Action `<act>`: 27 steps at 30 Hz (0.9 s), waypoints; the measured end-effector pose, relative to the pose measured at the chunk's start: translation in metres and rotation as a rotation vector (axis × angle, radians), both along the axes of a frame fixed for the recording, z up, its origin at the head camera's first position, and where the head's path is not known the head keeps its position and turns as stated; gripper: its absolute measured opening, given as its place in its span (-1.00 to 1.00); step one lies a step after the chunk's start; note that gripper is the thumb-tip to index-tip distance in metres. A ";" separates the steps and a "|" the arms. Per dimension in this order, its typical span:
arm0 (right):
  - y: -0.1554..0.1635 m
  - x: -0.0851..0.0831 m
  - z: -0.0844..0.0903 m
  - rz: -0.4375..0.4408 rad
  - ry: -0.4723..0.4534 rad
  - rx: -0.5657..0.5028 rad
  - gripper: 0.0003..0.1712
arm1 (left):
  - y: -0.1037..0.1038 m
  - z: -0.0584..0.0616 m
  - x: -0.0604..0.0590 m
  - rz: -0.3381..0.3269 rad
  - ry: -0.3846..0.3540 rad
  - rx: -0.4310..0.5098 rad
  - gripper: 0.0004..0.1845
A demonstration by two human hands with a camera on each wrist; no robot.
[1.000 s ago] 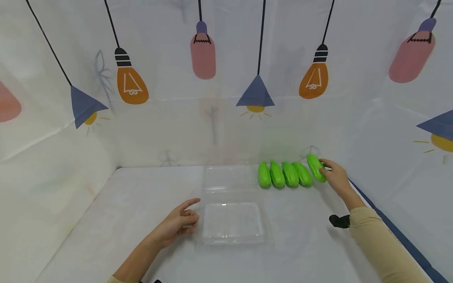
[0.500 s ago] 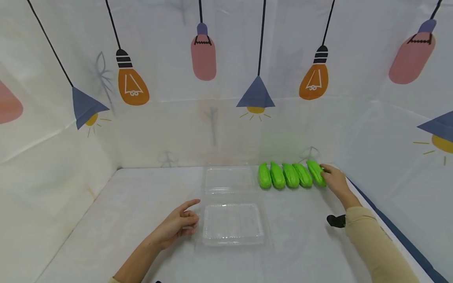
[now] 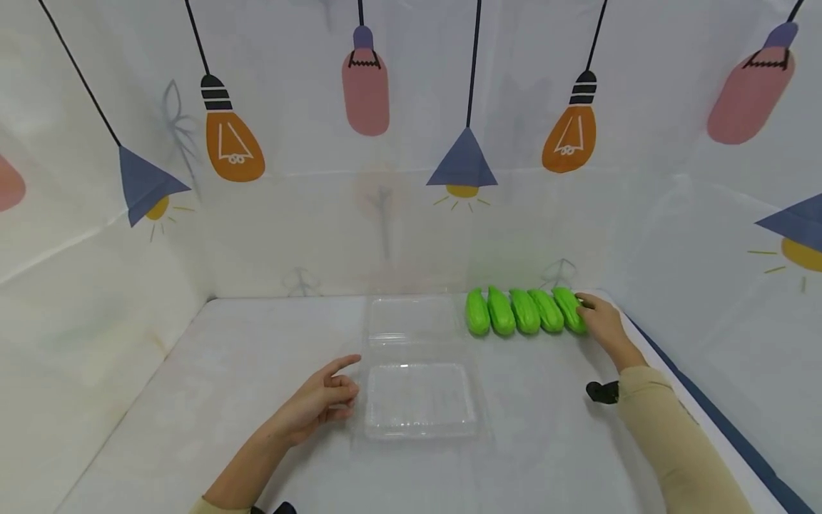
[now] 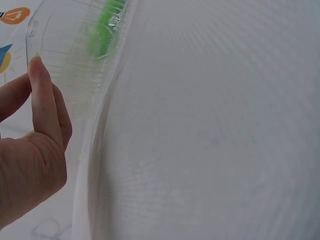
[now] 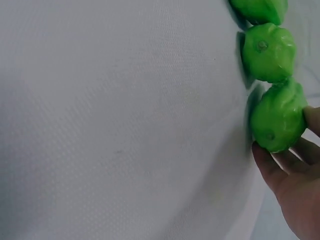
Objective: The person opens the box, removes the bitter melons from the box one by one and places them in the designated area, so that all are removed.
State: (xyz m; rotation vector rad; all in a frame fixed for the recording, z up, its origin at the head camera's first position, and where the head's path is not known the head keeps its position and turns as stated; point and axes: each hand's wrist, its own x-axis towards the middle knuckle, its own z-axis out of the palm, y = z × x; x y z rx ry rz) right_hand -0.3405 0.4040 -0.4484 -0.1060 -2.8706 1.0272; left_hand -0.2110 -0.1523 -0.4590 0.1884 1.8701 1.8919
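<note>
My right hand [image 3: 602,321] grips the rightmost of several glossy, ridged green bitter melons [image 5: 280,117], thumb on one side and fingers on the other. This melon sits slanted at the end of the row, beside its neighbour [image 5: 269,52]. My left hand [image 3: 321,403] is at the left side of a clear plastic clamshell box [image 3: 420,400], index finger extended and the other fingers loosely bent. In the left wrist view its fingertips are right at the box's edge [image 4: 34,30]. The box lies unfolded, its other half [image 3: 413,318] toward the back.
The other bitter melons [image 3: 501,312] stand side by side at the back of the white-covered table [image 3: 546,442], right of the box. Behind the table rises a white cloth [image 3: 289,235] printed with lamps. A dark blue strip [image 3: 713,421] runs along the right edge.
My right hand has lowered the rightmost bitter melon and brought it left, close against the row. The left hand has kept its place by the box. The head view has shifted slightly.
</note>
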 end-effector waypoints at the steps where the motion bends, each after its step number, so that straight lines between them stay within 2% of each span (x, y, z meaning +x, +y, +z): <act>1: 0.000 -0.001 -0.001 0.001 -0.003 0.001 -0.39 | 0.000 0.000 0.000 -0.001 0.001 0.001 -0.20; 8: -0.003 -0.004 -0.003 -0.009 -0.033 -0.006 -0.37 | 0.000 0.000 -0.002 -0.008 -0.003 0.000 -0.20; 17: -0.001 -0.003 0.002 -0.001 -0.091 -0.002 -0.33 | 0.000 0.002 -0.003 -0.004 -0.016 0.011 -0.28; 27: -0.001 -0.001 0.005 0.032 -0.089 0.034 -0.30 | -0.001 0.004 -0.001 0.010 -0.045 0.038 -0.25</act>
